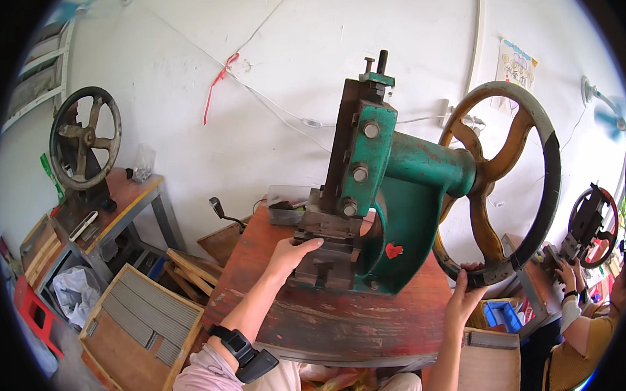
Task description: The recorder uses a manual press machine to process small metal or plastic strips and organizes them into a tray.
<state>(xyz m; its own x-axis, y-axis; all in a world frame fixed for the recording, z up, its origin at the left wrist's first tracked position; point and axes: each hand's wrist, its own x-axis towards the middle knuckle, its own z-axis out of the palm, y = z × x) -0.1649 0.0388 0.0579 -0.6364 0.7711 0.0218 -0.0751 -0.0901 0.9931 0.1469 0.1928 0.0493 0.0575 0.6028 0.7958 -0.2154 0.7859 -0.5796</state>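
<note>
A green hand press [413,199] with a heart-shaped red sticker stands on a worn reddish wooden table [318,333]. My left hand [291,258] is at the left side of its dark steel die block [328,246], thumb pointing right along it and the other fingers mostly hidden. Whatever that hand pinches is too small or covered to make out. Low on the large spoked handwheel [515,164], my right hand [466,293] is closed around the dark wrapped part of the rim. A black device is strapped to my left wrist.
Behind the press sits a clear plastic box [286,205]. To the left, a wooden tray [141,319] holds rows of grey strips; beyond it stands another wheel press [87,138]. At right are a blue crate [502,316] and a co-worker [583,338] at another press.
</note>
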